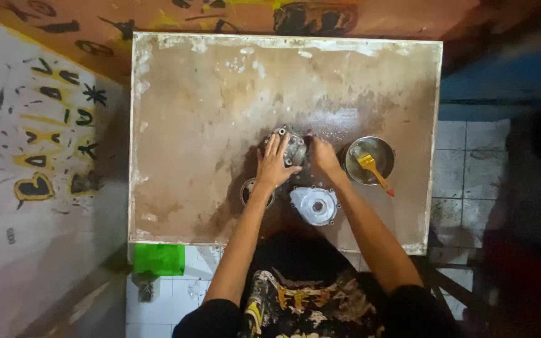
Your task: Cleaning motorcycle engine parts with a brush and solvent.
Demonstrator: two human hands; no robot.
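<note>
Paint-spattered dark clothing [295, 300] lowest in the head view, nearest the lens, both bare forearms reaching up from it onto a worn, stained board tabletop [189, 125]

Left hand [275, 164] laid flat, fingers spread and unclenched, palm pressing down on the near left side of a grey cast-metal engine casing [294, 145] sitting about mid-table, slightly right of centre. Right hand [322, 158] curled against the casing's right flank, fingers bent round its edge; whether truly gripping or only bracing cannot be told, since the fingertips are hidden behind the metal

Just below the hands, lying flat: a pale round metal cover [314, 205] with a centre hole and bolt lugs round the rim, and to its left a smaller dark ring-shaped part [250, 191], half hidden under the left wrist. To the right, close by but apart from the casing, a steel bowl [370, 160] with a yellow-handled brush [374, 170] leaning in it, handle end over the rim. Green object [159, 258] at the table's near left corner, off the board

Judged from the look: casing rigid, dense, heavy for its bulk, with hard corners and lugs; surface dull and possibly greasy or wet, so likely slick. Safest hold probably two-handed, on opposite outer flanks or under the bolt lugs, away from open bores and thin flange edges
</note>
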